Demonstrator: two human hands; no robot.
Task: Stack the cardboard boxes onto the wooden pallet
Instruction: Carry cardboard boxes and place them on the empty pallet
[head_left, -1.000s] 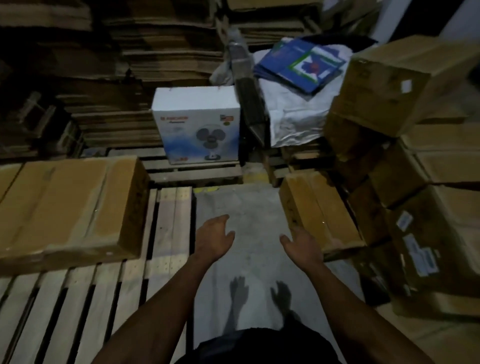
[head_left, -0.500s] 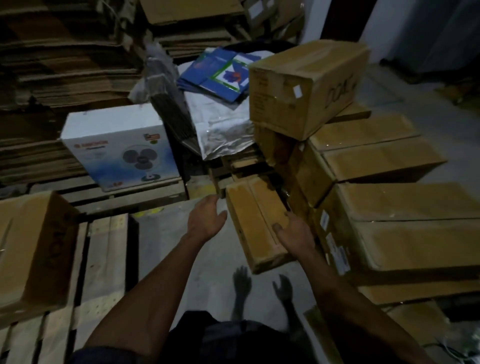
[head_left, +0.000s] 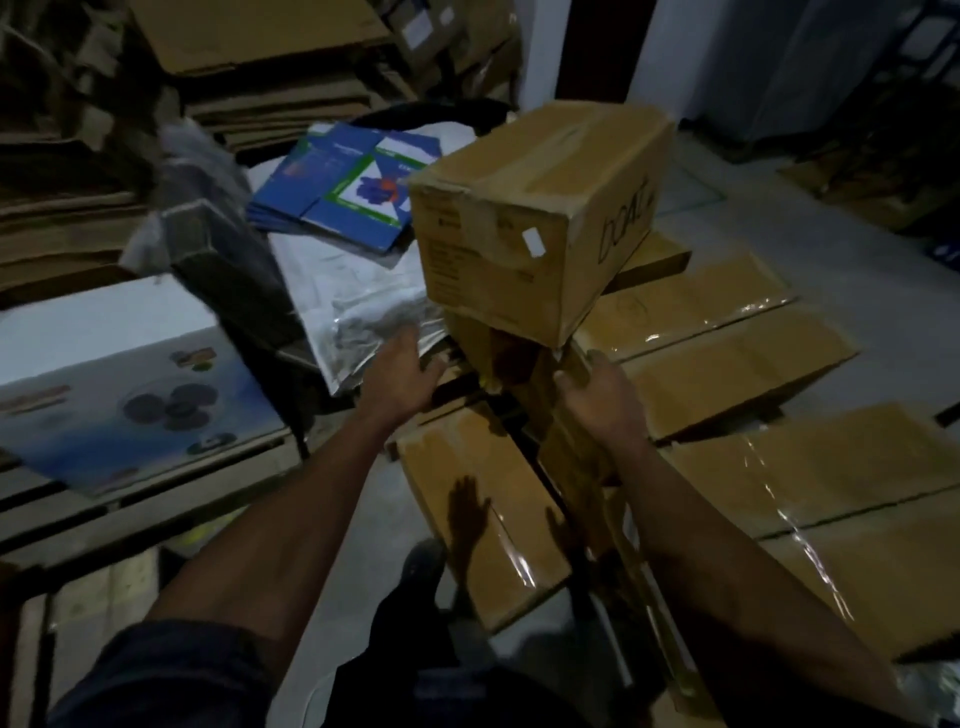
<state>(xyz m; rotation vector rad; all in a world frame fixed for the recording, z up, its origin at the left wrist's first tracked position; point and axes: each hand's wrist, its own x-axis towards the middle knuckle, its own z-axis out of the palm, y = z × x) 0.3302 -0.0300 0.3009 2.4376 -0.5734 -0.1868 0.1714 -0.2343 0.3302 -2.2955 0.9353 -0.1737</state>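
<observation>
A: Several cardboard boxes (head_left: 727, 374) lie in a heap on the floor to the right, and none of those is on the wooden pallet (head_left: 130, 519) yet, as far as I can see.

B: Where is the pallet?

A: Low on the left, near the person; only dark slats show. A white fan carton (head_left: 119, 384) sits on slats just beyond it. I cannot tell whether any brown box already sits on the pallet, since most of it is out of frame.

B: And the hands?

A: Both reach toward the top box (head_left: 535, 218), which is perched on the heap, tilted, with writing on its right face. The left hand (head_left: 402, 379) is spread, fingers relaxed and holding nothing, just below and left of that box, in front of a silvery plastic bag (head_left: 358, 301). The right hand (head_left: 597, 395) sits under the box's near bottom corner, fingers loosely curved. It is near the cardboard, but I cannot tell whether it touches, and it has no grip on anything.

B: So how far along?

A: Early to middle, I'd judge. This box is not yet lifted, and at least five more lie flat beside and beneath it, all left to carry over.
</observation>
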